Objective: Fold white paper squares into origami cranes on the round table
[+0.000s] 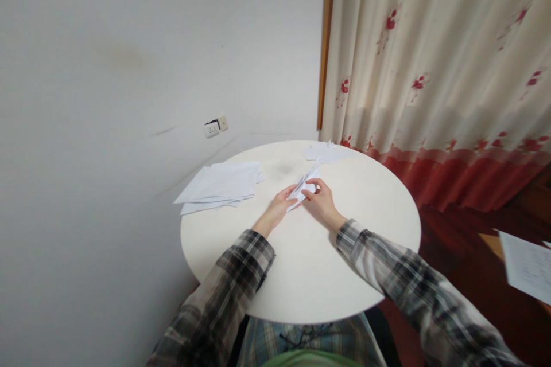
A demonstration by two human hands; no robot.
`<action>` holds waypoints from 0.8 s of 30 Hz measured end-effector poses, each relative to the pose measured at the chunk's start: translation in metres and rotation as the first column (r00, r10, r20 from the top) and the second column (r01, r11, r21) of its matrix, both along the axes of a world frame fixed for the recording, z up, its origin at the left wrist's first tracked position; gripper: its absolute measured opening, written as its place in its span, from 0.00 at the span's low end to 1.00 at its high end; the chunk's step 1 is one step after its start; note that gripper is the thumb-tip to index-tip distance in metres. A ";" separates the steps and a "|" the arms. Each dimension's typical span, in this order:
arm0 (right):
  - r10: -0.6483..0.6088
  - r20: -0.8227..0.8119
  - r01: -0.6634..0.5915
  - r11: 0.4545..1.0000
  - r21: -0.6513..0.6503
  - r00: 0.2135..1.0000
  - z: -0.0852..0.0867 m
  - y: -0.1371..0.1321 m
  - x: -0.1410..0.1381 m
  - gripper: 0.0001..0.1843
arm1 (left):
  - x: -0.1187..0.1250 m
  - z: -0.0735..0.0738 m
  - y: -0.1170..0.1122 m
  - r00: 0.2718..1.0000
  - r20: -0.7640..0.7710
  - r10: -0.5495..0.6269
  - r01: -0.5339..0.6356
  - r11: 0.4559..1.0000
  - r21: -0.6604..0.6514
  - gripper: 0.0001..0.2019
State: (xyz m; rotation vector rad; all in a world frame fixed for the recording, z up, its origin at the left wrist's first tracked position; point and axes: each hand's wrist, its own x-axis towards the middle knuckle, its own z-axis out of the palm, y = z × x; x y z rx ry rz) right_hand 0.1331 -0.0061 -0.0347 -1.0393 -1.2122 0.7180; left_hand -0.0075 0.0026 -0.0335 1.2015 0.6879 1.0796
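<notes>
Left hand pinches the near-left end of a folded white paper, with its fingers curled shut on the edge and its thumb on top. The right hand grips the same paper from the other side, fingers bent around it. The paper sits between the two hands just past the middle of the tabletop, its far end tilted up. I cannot tell whether its underside touches the tabletop.

A socket is on the wall beyond the tabletop's left edge. A loose stack of white sheets lies on the tabletop's left part, well apart from the hands. A small pile of white scraps rests at the tabletop's far edge. A curtain with red flowers hangs behind the tabletop's right side. A printed sheet lies off to the tabletop's right on a wooden surface.
</notes>
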 end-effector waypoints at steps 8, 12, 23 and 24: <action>0.067 0.114 -0.069 0.998 0.009 0.991 -0.005 0.003 0.000 0.11 | 0.001 0.000 0.005 0.993 0.032 0.116 -0.116 0.993 0.005 0.16; 0.047 0.225 -0.056 0.998 0.033 0.973 -0.006 0.003 0.000 0.10 | 0.000 -0.003 0.009 0.981 0.064 0.184 -0.184 0.983 -0.018 0.15; 0.140 0.071 -0.138 0.990 -0.034 0.988 0.002 -0.005 -0.002 0.17 | -0.001 0.001 0.006 0.976 0.097 0.194 -0.190 0.981 -0.047 0.14; 0.131 0.071 -0.128 0.991 -0.036 0.989 0.001 -0.005 -0.002 0.17 | -0.001 0.001 0.006 0.979 0.096 0.181 -0.177 0.983 -0.046 0.13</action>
